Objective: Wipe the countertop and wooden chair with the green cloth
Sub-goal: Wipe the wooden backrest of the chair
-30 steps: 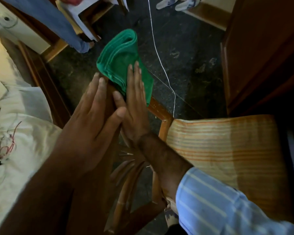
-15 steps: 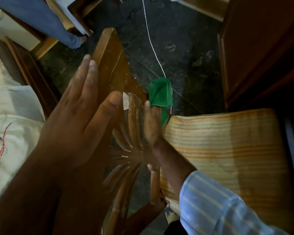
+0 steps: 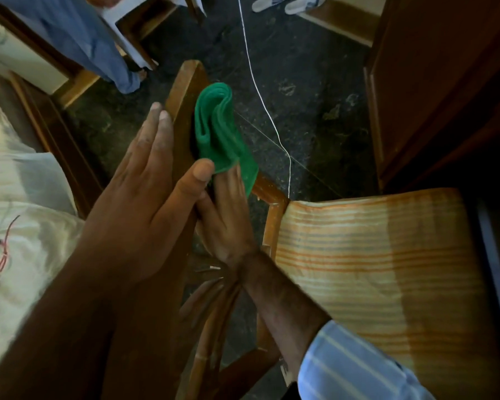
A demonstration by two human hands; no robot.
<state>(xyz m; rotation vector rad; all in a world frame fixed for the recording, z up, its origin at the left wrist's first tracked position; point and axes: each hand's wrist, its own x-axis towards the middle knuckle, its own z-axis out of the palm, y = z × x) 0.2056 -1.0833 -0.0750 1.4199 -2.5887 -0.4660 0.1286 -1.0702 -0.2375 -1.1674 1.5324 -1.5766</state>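
A folded green cloth (image 3: 220,131) lies against the top rail of a wooden chair (image 3: 185,82), seen from above. My right hand (image 3: 228,215) presses flat on the cloth's lower end from the seat side, its fingertips tucked under the fabric. On the other side of the backrest, my left hand (image 3: 145,197) rests flat, fingers straight and thumb touching the cloth's edge. The chair has a striped orange cushion (image 3: 373,269) on its seat and curved wooden slats (image 3: 211,313) below my wrists.
A white cord (image 3: 260,90) runs across the dark floor behind the chair. A person's blue trouser leg (image 3: 93,44) stands at the upper left, sandals (image 3: 286,4) at the top. A dark wooden cabinet (image 3: 433,82) is on the right, white bedding (image 3: 20,215) on the left.
My right hand has pushed the cloth back up the backrest from its lower corner toward the top rail. My left hand has stayed flat against the backrest.
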